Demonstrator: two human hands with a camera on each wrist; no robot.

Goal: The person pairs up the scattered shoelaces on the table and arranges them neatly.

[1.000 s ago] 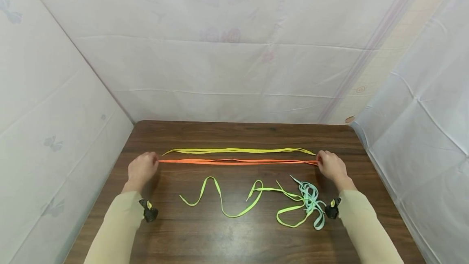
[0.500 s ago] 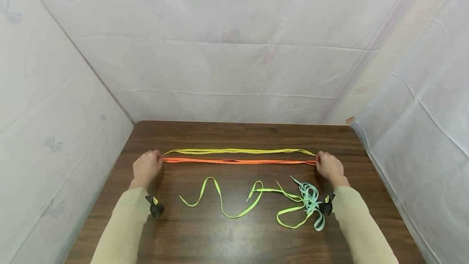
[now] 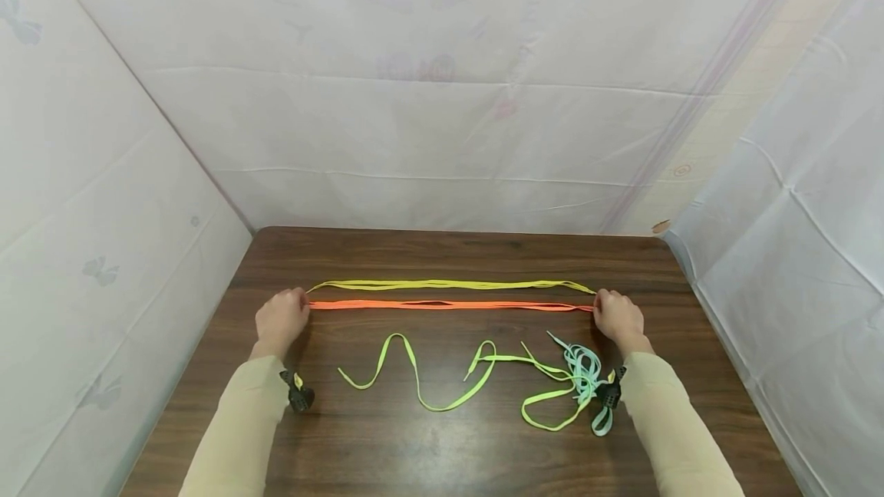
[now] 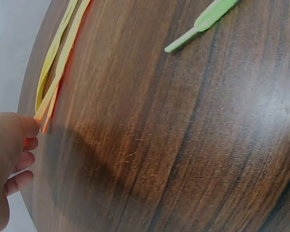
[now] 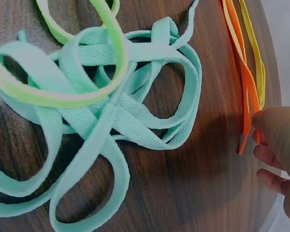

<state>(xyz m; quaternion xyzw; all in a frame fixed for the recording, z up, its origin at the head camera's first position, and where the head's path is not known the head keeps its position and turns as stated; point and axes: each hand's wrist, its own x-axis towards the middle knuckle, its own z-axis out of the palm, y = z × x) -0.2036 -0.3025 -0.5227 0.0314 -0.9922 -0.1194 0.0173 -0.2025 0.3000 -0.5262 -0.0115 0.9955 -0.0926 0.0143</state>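
Note:
An orange shoelace (image 3: 442,305), laid in long parallel strands, stretches sideways between my hands. My left hand (image 3: 283,320) pinches its left end between thumb and finger; in the left wrist view the other fingers curl below. At the opposite end my right hand (image 3: 618,319) pinches the lace, and an orange tip (image 5: 243,142) hangs beside the fingers in the right wrist view. Just beyond lies a yellow shoelace (image 3: 442,284), also folded lengthwise and almost parallel to the orange one. Its ends come close to both hands.
Nearer me, a lime-green shoelace (image 3: 414,370) lies in loose waves across the brown wooden table (image 3: 414,455). Its right part overlaps a tangled mint shoelace (image 3: 583,365) beneath my right wrist. White patterned sheeting (image 3: 442,129) encloses the back and sides.
My left hand has shifted right and my right hand slightly left, both still pinching the orange shoelace. Its strands now lie closer together. The other shoelaces have stayed put.

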